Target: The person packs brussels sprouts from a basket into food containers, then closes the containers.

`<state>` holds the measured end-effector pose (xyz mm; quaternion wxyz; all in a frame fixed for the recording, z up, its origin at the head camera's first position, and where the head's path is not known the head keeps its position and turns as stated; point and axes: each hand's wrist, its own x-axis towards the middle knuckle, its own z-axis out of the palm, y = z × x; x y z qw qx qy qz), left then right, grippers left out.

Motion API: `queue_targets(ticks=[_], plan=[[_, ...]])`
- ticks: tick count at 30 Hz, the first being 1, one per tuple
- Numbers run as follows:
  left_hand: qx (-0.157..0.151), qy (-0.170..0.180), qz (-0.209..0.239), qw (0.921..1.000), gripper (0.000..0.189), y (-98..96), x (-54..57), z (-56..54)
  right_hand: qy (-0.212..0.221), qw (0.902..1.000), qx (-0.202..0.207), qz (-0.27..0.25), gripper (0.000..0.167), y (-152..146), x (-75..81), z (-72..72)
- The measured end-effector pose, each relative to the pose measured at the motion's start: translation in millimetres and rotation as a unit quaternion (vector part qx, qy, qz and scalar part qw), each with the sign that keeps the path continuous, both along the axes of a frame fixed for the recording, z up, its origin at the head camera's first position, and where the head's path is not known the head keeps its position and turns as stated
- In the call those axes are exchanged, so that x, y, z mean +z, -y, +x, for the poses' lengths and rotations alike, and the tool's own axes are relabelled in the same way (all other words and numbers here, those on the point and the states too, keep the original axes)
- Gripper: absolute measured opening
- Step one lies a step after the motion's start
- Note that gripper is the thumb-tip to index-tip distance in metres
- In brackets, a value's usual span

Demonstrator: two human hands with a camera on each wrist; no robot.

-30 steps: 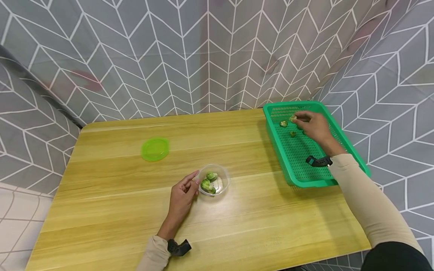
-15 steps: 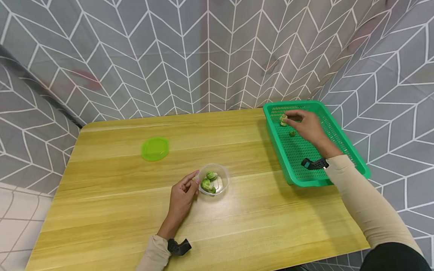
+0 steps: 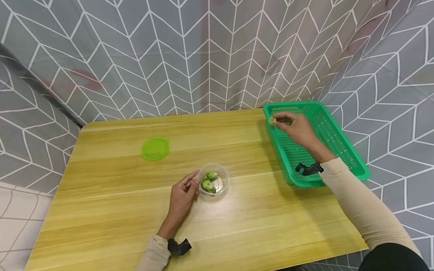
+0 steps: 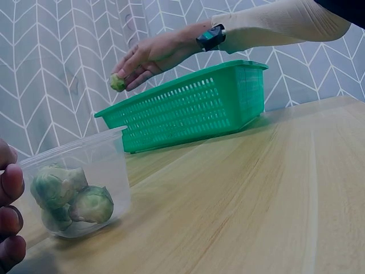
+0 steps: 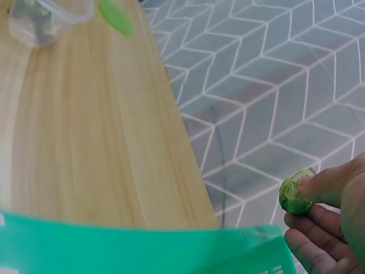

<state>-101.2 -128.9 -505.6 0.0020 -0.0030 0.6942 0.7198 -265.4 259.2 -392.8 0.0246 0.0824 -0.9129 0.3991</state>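
In the upper right, the right hand (image 3: 298, 130) slopes down over the green basket (image 3: 306, 183), pinching a sprout (image 3: 272, 120); lower centre, the left hand (image 3: 181, 200) slants up, fingertips gripping the clear tub (image 3: 219, 184).

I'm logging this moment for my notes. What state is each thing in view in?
Clear container: upright, uncovered
Sprouts: at least three, inside it
Green lid: off, lying on the table
Green basket: upright, open on top
Held sprout: pinched, raised near the basket's rim
Left hand: holding the container's edge
Right hand: pinching a sprout
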Motion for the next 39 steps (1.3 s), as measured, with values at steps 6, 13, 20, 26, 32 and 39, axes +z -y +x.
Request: queue_targets(ticks=[6, 13, 20, 26, 32, 39], plan=[[0.003, 0.002, -0.002, 1.0, 0.033, 0.0, 0.2, -0.2, 0.02, 0.9994, 0.013, -0.024, 0.033, 14.0, 1.6, 6.3], [0.002, 0.005, 0.0, 1.0, 0.033, -0.9, 0.7, 1.9, 0.02, 0.9983, 0.041, -0.037, 0.031, 31.1, 1.6, 14.5], [0.003, 0.008, -0.005, 1.0, 0.033, -1.0, -0.9, 1.0, 0.037, 0.996, 0.066, -0.046, 0.03, 46.5, 2.0, 23.5], [0.003, 0.001, -0.009, 1.0, 0.033, -0.3, 2.2, 0.6, 0.035, 0.9901, 0.114, -0.075, 0.03, 60.1, 0.2, 30.1], [0.001, 0.003, -0.005, 1.0, 0.033, 0.0, 4.1, 1.2, 0.053, 0.9846, 0.139, -0.091, 0.028, 73.6, -1.4, 39.3], [0.002, 0.002, -0.003, 1.0, 0.034, -0.2, 3.0, 0.5, 0.072, 0.9768, 0.168, -0.112, 0.028, 85.5, -6.2, 45.7]])
